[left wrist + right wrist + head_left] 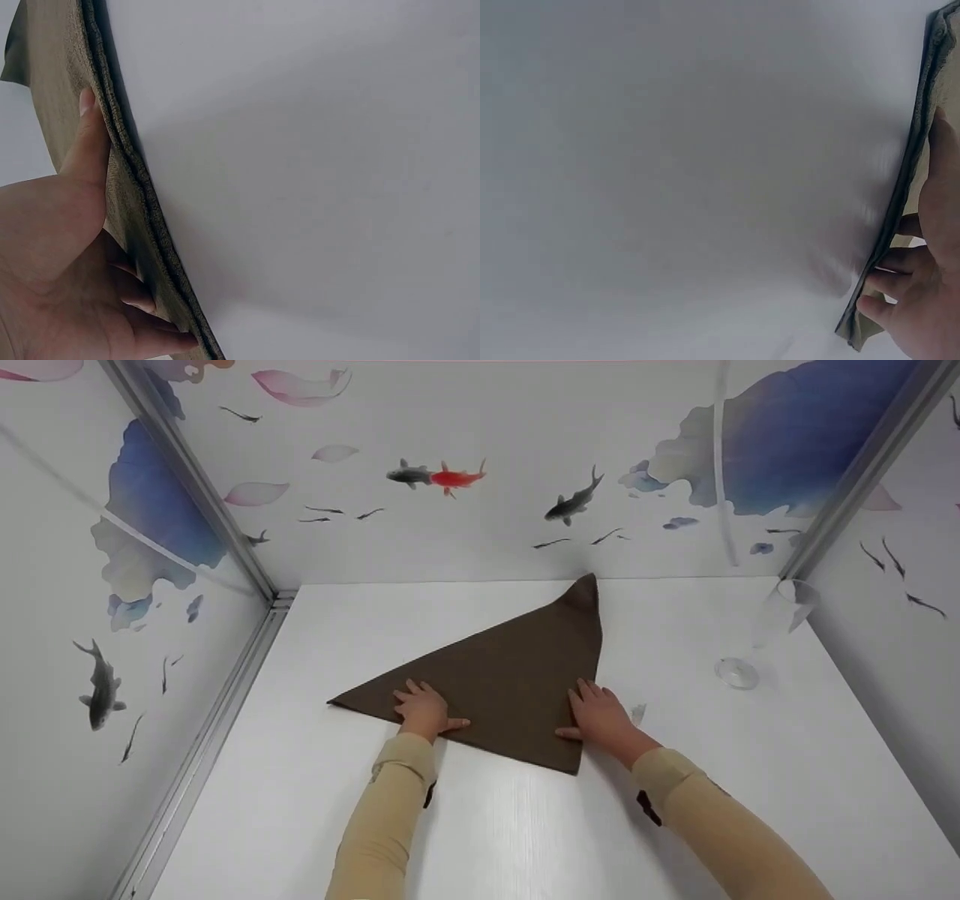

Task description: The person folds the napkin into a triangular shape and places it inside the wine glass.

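A dark brown cloth (pixel 510 675), folded into a rough triangle, lies on the white table. On its lower left edge rests my left hand (pixel 424 711), fingers spread and thumb out to the right. My right hand (pixel 604 718) lies over the cloth's right edge, its thumb pointing left across the fabric. The left wrist view shows the layered hem of the cloth (pixel 154 217) running beside the left thumb and fingertips. In the right wrist view, the stacked edge of the cloth (pixel 900 195) passes by the right hand (pixel 930 277). The cloth's far corner points toward the back wall.
A clear stemmed glass (pixel 736 673) is at the right of the table, toward the back. A small clear item (pixel 638 712) lies beside the right wrist. Behind the table is a wall (pixel 480 532) painted with fish, and side panels with metal posts flank it.
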Motion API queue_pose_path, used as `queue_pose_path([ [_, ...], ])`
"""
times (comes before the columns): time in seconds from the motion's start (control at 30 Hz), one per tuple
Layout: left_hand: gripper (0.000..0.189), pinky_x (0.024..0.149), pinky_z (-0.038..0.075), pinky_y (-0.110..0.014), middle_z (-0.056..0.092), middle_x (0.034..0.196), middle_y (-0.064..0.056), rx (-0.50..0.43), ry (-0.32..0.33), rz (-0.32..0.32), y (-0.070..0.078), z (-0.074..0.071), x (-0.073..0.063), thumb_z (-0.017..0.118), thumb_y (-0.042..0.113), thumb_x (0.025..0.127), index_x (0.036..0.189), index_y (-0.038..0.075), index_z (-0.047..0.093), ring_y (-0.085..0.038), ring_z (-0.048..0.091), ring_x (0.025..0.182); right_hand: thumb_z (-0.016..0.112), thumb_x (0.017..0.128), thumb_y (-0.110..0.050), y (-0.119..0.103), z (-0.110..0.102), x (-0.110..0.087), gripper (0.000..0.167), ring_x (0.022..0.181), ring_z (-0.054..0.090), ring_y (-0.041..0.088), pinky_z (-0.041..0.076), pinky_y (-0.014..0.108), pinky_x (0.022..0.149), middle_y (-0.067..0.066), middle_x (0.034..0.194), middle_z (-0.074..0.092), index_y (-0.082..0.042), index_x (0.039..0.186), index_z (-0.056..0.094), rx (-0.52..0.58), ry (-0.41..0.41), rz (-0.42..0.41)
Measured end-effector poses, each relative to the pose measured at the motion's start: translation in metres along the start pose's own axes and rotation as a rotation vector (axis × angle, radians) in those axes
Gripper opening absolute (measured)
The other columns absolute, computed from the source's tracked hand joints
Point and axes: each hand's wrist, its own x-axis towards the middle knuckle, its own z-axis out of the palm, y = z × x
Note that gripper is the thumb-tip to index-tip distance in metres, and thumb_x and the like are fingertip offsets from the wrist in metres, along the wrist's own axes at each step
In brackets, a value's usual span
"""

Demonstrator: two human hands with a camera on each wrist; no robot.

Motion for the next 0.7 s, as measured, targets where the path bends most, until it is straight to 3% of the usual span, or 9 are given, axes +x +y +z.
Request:
queue_pose_path([
  [0.43, 0.116, 0.106, 0.03, -0.06, 0.011, 0.154, -0.034, -0.074, 0.033, 0.1, -0.008, 0.0, 0.0, 0.069, 0.066, 0.077, 0.15, -0.01, 0.02, -0.056, 0.015, 0.138, 0.068, 0.084, -0.057, -0.027, 0.003, -0.017, 0.086, 0.122, 0.046, 0.047, 0.042, 0.054, 0.096, 0.036, 0.133, 0.046, 0.015, 0.129, 0.049, -0.024, 0.052, 0.07],
  [0.7, 0.113, 0.107, 0.029, -0.058, 0.014, 0.155, -0.032, -0.071, 0.07, 0.117, -0.011, 0.004, 0.003, 0.069, 0.064, 0.077, 0.15, -0.008, 0.022, -0.055, 0.017, 0.138, 0.065, 0.082, -0.064, -0.042, 0.005, -0.026, 0.088, 0.114, 0.052, 0.044, 0.046, 0.051, 0.09, 0.035, 0.124, 0.052, 0.014, 0.122, 0.055, -0.069, 0.065, 0.123],
])
